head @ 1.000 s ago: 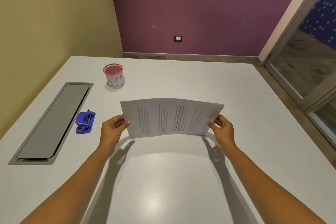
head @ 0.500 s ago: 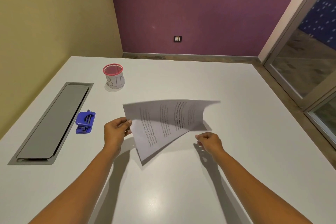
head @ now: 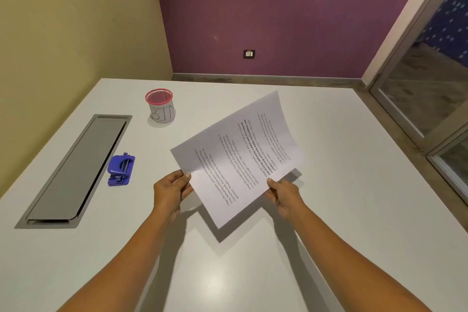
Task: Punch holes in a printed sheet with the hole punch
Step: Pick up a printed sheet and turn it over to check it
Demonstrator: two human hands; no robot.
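Observation:
I hold a white printed sheet point(head: 238, 159) in the air above the white table point(head: 329, 235), turned diagonally with its text upside down to me. My left hand point(head: 172, 191) pinches its left edge near the corner. My right hand point(head: 285, 195) pinches its lower right edge. A small blue hole punch point(head: 121, 169) lies on the table to the left of my left hand, apart from it and from the sheet.
A grey cable-tray lid point(head: 76, 170) is set flush into the table at the left. A mesh cup with a pink rim, labelled BIN point(head: 160, 106), stands at the back left. Glass doors point(head: 430, 83) are on the right.
The sheet was rotated from landscape to a diagonal. My right hand let go of its right end, dropped lower, and now grips the lower right edge. My left hand kept its hold.

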